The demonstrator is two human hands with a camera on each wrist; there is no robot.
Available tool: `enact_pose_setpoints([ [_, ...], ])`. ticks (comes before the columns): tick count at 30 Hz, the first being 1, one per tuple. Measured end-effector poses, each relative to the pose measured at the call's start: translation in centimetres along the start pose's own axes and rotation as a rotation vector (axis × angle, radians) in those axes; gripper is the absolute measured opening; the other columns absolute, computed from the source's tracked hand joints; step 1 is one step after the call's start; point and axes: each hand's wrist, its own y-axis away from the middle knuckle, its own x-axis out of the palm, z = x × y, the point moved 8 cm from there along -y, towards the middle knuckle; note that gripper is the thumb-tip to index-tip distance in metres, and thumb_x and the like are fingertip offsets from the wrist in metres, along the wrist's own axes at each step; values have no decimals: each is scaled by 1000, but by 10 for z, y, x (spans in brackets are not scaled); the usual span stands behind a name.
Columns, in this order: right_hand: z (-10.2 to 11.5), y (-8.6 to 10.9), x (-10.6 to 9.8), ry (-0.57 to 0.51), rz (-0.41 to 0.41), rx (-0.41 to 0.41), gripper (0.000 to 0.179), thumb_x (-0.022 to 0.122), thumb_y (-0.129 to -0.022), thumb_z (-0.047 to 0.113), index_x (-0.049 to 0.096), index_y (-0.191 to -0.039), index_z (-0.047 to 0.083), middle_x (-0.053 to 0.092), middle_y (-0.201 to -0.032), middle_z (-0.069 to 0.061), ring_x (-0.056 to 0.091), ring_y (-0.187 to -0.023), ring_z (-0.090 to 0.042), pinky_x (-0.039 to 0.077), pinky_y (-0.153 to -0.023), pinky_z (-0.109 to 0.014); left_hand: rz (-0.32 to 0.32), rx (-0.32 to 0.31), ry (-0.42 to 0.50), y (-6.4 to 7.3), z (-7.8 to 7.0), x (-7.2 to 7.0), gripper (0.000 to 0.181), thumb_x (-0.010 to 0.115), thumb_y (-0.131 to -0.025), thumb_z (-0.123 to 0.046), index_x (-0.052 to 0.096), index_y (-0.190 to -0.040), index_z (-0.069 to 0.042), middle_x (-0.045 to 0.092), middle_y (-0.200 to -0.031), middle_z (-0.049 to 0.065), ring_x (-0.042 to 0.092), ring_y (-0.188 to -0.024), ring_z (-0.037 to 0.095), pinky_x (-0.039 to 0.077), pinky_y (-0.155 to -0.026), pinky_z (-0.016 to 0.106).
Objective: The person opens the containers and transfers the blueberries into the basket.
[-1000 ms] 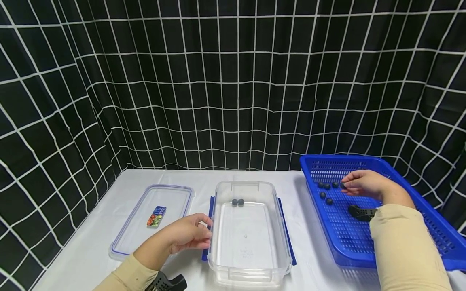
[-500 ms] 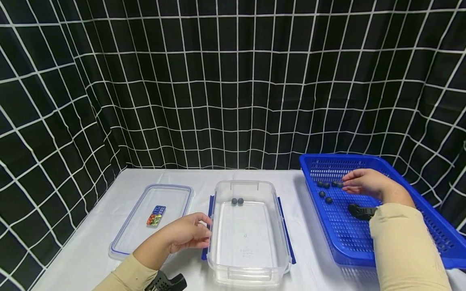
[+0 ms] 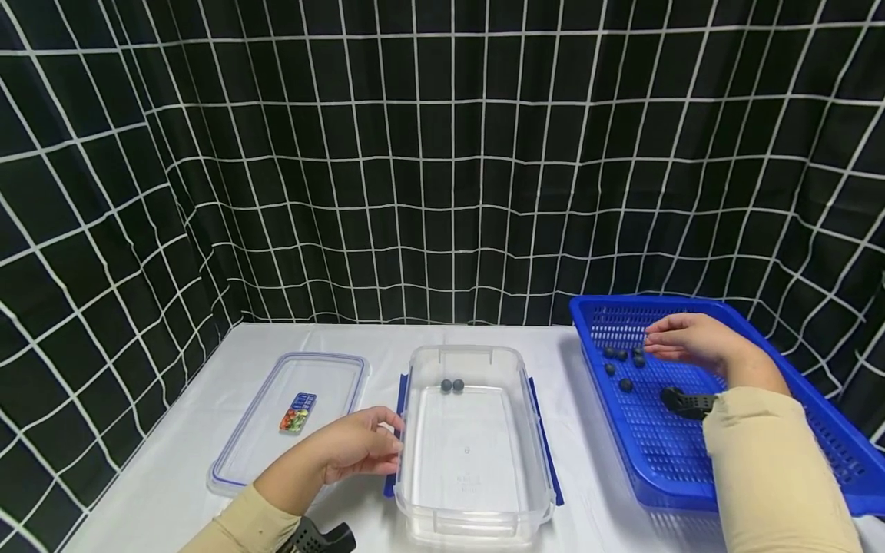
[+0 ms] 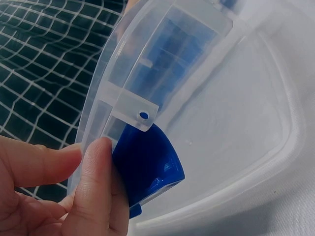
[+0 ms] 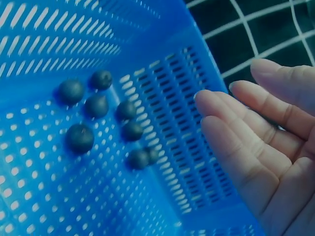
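Note:
Small dark balls that look like blueberries (image 5: 79, 139) lie in several places on the floor of a blue perforated basket (image 3: 653, 461). My right hand (image 3: 694, 342) hovers over the basket, fingers fairly straight, holding nothing; the balls are apart from its fingertips (image 5: 216, 130). A clear lidless plastic container (image 3: 477, 511) stands mid-table with two dark balls (image 3: 452, 385) inside near its far end. At the container's left side, my left hand (image 3: 362, 442) grips the wall by the blue latch (image 4: 147, 162), thumb and fingers close together.
A clear lid (image 3: 238, 461) with a blue seal and a colourful label (image 3: 298, 412) lies flat to the left. White cloth covers the table (image 3: 553, 361). Behind hangs a black curtain (image 3: 442, 177) with white grid lines.
The ball at my right fingertips one second ago now lies in the basket beside another. My right hand has lifted slightly and shifted left. The left hand and container stay put.

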Motion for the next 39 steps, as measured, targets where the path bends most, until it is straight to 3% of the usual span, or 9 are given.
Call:
enact_pose_setpoints([
  [8, 41, -5, 12, 20, -3, -63, 37, 39, -98, 14, 38, -124, -12, 57, -112, -20, 62, -97, -19, 53, -86, -34, 6, 0, -2, 0, 0, 0, 35, 56, -84, 3, 41, -116, 4, 54, -76, 7, 59, -64, 13, 57, -63, 21],
  [12, 63, -8, 27, 18, 22, -99, 35, 40, -98, 14, 41, -123, -11, 57, -112, -18, 60, -101, -25, 53, -87, -35, 7, 1, 0, 0, 0, -1, 34, 55, -85, 3, 41, -116, 4, 53, -77, 7, 59, -64, 13, 57, -63, 21],
  [18, 92, -17, 58, -18, 86, -150, 39, 48, -95, 16, 42, -123, -12, 52, -119, -29, 58, -105, -33, 53, -87, -35, 13, 0, 8, -1, 2, 0, 35, 56, -84, 3, 40, -116, 4, 53, -77, 8, 59, -65, 14, 57, -63, 21],
  [24, 108, -28, 86, -35, 121, -151, 38, 55, -92, 16, 46, -119, -9, 53, -117, -28, 62, -98, -26, 51, -89, -39, 12, -5, -2, -1, 2, 1, 35, 56, -85, 2, 40, -116, 3, 54, -77, 7, 59, -65, 13, 57, -64, 22],
  [31, 126, -37, 124, -34, 193, -178, 33, 55, -91, 13, 50, -115, -8, 58, -111, -21, 60, -101, -30, 50, -90, -40, 13, -5, -5, -1, 3, 2, 35, 56, -85, 2, 40, -116, 4, 54, -77, 8, 59, -65, 14, 57, -64, 22],
  [39, 142, -50, 162, -53, 239, -186, 29, 57, -89, 10, 53, -112, -8, 57, -111, -26, 61, -99, -30, 51, -89, -40, 8, 3, 0, 0, 2, 1, 34, 56, -85, 2, 41, -116, 3, 54, -78, 8, 59, -66, 14, 57, -64, 22],
])
